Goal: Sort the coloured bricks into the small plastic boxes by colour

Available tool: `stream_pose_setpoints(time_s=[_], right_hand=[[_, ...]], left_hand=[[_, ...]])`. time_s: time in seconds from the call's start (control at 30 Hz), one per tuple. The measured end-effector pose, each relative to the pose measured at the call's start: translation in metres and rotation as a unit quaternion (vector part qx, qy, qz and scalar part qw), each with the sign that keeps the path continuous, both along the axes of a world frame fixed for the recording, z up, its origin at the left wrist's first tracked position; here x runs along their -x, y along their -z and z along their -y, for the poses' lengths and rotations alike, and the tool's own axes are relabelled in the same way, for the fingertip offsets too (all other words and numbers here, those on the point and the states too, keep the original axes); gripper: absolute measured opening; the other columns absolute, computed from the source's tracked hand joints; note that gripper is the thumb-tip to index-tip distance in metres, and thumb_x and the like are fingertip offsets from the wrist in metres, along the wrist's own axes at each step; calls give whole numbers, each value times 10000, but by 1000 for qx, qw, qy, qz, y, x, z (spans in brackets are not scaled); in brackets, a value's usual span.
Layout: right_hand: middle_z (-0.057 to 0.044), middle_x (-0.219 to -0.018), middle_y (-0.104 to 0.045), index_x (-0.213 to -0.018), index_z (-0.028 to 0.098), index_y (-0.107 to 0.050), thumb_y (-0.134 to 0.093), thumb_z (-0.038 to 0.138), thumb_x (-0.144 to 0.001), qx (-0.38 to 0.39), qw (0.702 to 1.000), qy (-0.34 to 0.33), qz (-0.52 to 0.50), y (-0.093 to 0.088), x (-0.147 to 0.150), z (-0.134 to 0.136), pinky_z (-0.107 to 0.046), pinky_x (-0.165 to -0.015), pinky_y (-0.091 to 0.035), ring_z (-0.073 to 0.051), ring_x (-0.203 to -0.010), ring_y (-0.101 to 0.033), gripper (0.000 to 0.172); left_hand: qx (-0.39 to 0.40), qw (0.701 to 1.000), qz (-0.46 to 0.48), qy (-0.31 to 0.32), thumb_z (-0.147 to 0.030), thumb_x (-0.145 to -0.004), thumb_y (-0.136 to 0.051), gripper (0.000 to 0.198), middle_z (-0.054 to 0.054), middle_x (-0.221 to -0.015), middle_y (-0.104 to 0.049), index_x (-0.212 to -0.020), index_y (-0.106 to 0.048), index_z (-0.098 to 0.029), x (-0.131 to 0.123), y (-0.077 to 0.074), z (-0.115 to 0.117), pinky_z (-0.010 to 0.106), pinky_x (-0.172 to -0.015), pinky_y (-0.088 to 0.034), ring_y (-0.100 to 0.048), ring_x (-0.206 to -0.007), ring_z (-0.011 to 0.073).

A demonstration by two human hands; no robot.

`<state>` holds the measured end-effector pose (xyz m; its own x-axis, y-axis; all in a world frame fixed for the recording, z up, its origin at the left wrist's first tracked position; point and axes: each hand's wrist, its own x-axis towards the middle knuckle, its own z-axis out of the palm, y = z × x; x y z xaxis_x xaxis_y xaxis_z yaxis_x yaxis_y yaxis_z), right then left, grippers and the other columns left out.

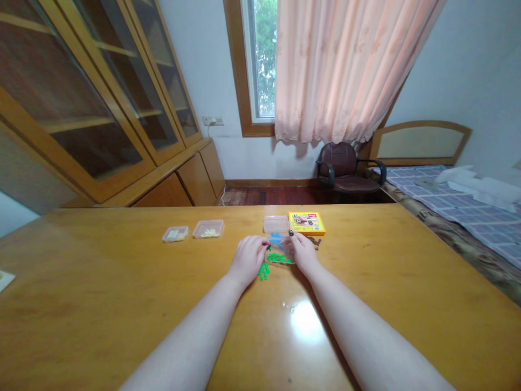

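Head view: the right hand (304, 252) holds a shallow, transparent container (280, 263) at its left. Small, bright green pieces (279, 257) lie inside. The left hand (250, 255) is pinched narrow at the container's left edge; whether it grips anything is unclear. Loose green pieces (264, 271) lie beside this hand.

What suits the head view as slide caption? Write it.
Left hand and right hand flank a plastic box holding green pieces.

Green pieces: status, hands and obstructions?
Left hand at left of clear box, right hand at right. Green pieces inside, more outside. Right hand may hide some brown pieces.
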<state>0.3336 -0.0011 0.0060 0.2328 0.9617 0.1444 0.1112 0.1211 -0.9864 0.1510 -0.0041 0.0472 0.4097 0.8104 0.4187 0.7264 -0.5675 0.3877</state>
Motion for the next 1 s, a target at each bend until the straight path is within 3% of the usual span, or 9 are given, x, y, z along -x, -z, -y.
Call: stream_pose_setpoints(time_s=[0.07,0.17,0.3,0.43,0.73,1.0], right_hand=[[-23,-690,-653,-688,181,-618,-466,452,-751,7,1000,-2,-24,-3,1,1,-254,-550,-404,-150,-568,-530,318],[-31,-693,-655,-701,183,-591,-467,473,-734,37,995,30,-93,-7,-1,0,-251,-486,-395,-132,-488,-502,317],[-40,-670,-651,-718,185,-556,-473,496,-706,76,983,66,-155,-12,-3,-2,-244,-394,-347,-121,-409,-460,322],[-38,-644,-647,-711,182,-550,-474,502,-697,76,982,67,-158,-12,-3,-3,-242,-376,-341,-121,-398,-458,328],[-26,-627,-649,-722,182,-577,-465,503,-710,71,986,65,-134,-10,-2,-1,-244,-366,-342,-122,-396,-455,340],[-34,-686,-664,-721,183,-583,-486,486,-704,61,986,57,-141,-8,-1,-1,-241,-380,-354,-114,-408,-458,318]], left_hand=[[9,1000,-18,5,-191,-838,-417,180,35,-975,-592,-972,-535,-196,-1,-1,2,297,-842,-393,-518,-934,163],[40,993,-102,-38,-205,-848,-386,173,53,-938,-588,-944,-528,-184,-1,-2,2,311,-813,-407,-542,-902,180],[117,957,-247,-101,-398,-851,-404,268,93,-898,-585,-914,-517,-164,1,-5,8,340,-712,-435,-578,-831,232],[156,931,-315,-99,-478,-831,-409,372,126,-926,-582,-984,-492,-149,-4,-7,21,370,-711,-440,-589,-860,270],[144,937,-309,-73,-305,-878,-340,235,124,-874,-606,-959,-497,-148,-18,5,19,375,-687,-449,-613,-810,258],[149,944,-285,-67,-289,-897,-300,246,117,-897,-617,-934,-505,-158,-12,17,8,365,-696,-453,-613,-821,242]])
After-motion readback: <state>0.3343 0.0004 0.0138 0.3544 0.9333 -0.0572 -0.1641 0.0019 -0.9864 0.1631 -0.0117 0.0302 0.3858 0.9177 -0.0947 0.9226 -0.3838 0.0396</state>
